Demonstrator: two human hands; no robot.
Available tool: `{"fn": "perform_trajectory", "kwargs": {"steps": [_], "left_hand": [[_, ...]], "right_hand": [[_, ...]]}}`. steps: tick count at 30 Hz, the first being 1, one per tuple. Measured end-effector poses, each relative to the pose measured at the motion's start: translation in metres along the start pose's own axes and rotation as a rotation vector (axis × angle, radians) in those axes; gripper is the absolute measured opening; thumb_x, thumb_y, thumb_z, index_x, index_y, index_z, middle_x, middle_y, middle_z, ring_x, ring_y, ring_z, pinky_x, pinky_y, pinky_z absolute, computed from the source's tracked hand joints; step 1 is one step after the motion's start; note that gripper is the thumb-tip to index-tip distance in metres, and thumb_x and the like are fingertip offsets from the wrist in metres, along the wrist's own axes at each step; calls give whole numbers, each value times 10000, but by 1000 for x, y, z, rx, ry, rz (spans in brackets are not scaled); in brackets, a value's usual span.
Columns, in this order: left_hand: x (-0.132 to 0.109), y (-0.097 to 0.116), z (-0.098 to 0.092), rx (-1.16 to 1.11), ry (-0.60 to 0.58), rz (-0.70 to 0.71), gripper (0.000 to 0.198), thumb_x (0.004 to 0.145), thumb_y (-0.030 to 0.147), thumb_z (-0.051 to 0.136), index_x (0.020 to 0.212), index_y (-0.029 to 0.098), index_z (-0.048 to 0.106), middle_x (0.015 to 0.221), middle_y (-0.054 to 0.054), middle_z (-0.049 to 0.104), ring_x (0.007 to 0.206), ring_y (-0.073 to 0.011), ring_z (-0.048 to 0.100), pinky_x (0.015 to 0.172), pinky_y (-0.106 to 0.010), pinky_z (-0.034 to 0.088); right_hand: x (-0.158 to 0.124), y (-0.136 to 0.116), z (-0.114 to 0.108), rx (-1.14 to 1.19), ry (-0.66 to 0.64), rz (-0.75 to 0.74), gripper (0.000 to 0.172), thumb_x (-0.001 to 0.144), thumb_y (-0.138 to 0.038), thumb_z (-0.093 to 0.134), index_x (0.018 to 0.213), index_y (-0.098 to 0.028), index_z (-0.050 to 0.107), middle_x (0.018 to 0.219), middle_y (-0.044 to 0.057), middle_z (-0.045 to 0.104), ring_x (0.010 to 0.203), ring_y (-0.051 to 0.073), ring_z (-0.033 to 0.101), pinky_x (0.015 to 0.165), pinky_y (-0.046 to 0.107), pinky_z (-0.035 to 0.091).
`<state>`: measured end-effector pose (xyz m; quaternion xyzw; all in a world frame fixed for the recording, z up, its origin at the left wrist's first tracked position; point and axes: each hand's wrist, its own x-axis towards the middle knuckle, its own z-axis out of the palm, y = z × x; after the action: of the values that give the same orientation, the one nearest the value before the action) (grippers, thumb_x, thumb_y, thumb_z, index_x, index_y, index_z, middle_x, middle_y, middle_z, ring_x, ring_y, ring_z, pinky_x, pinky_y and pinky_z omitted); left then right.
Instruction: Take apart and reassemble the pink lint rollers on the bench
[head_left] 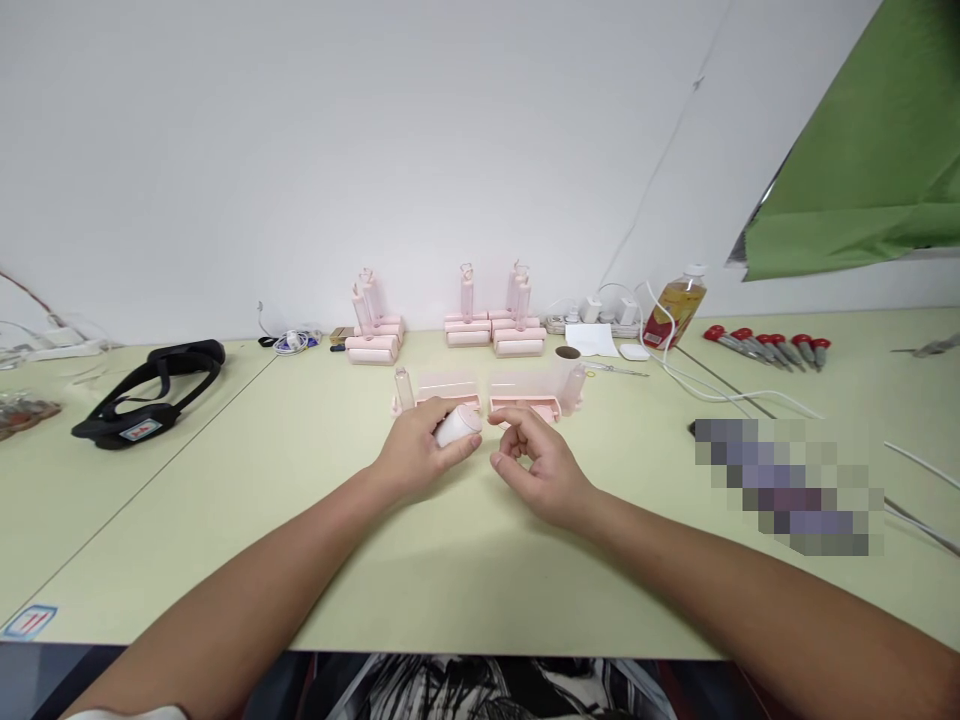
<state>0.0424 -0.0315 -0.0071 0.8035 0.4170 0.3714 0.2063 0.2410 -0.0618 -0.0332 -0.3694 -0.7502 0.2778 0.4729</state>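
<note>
1. Resting in the left hand, the white roll is pointing one round end toward the right hand, above the middle of the table.
2. The left hand is wrapping its fingers over the roll and laying its thumb along the side nearer the front edge. The right hand is curling its fingers loosely, just beside the roll but not touching it, and I am seeing nothing in it. The two hands are sitting apart.
3. The roll is looking light and quite stiff, maybe a bit slippery. I am guessing its round side is giving the best hold, and that a hard squeeze could dent it.
4. Just past the hands, toward the far edge, two pink cases are lying side by side. They are getting in the way of a straight reach forward.
5. Along the far edge, more pink holders are lying in groups, with see-through handles standing up.
6. Toward the far right corner, a bottle is standing by a looping white cable, which could be snagging an arm. Red-ended tools are lying beyond it.
7. Near the left edge, a black headset is lying well apart from the hands.
</note>
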Motion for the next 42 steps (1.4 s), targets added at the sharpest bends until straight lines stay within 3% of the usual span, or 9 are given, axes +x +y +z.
{"fn": "perform_trajectory", "kwargs": {"steps": [4,9,14,18,21,24,28,34,42], "left_hand": [[4,-4,3,-312,111,-188,412,760,500,668,984,182,531,875,-23,631,762,-157,590,658,-262,457],[1,-7,18,-691,8,-233,484,739,548,679,970,178,470,867,-23,608,759,-150,592,658,-263,481],[-4,-8,17,-383,-111,-21,597,851,606,506,1269,181,473,1105,-98,608,963,-215,574,779,-311,472],[-1,-16,10,-70,-128,30,570,961,559,218,1267,188,525,1159,-101,611,1055,-240,557,897,-366,432],[0,-23,11,195,-220,-45,492,932,525,359,1257,198,532,1223,-102,595,1077,-272,558,873,-381,435],[0,-24,13,353,-303,-63,426,880,483,470,1187,205,569,1149,-99,624,972,-269,598,763,-353,446],[1,-19,11,413,-273,-135,358,819,445,553,1074,201,610,984,-80,637,822,-235,609,626,-306,409],[0,-16,7,453,-311,-275,305,804,471,555,849,176,621,852,-76,589,697,-219,583,580,-299,385],[-1,-18,0,367,-345,-195,188,757,312,571,879,180,626,955,-83,570,778,-215,593,685,-307,438]], "right_hand": [[1,6,4,31,-130,143,358,842,-231,570,1190,-260,488,1084,45,550,660,103,512,598,273,449],[0,11,11,139,-181,310,540,793,-347,664,1276,-278,433,1020,28,567,640,108,520,564,260,441],[2,11,12,149,-83,345,469,788,-314,649,1225,-258,490,911,13,589,672,138,547,600,277,448],[6,14,10,256,53,323,437,799,-325,627,1201,-234,481,981,41,613,785,176,578,658,298,469],[9,16,10,345,102,285,423,797,-344,633,1165,-215,472,977,44,605,817,181,573,664,290,468],[9,16,9,377,49,303,403,806,-334,624,1157,-213,468,944,31,588,723,151,548,596,267,443],[8,14,11,398,5,318,407,803,-311,621,1164,-213,459,922,26,572,690,138,526,574,260,428],[7,15,12,454,-14,309,435,792,-323,640,1172,-213,461,933,34,569,790,167,547,641,282,453],[6,15,12,431,-44,301,440,788,-341,639,1172,-215,465,948,32,566,802,165,547,657,279,457]]}}
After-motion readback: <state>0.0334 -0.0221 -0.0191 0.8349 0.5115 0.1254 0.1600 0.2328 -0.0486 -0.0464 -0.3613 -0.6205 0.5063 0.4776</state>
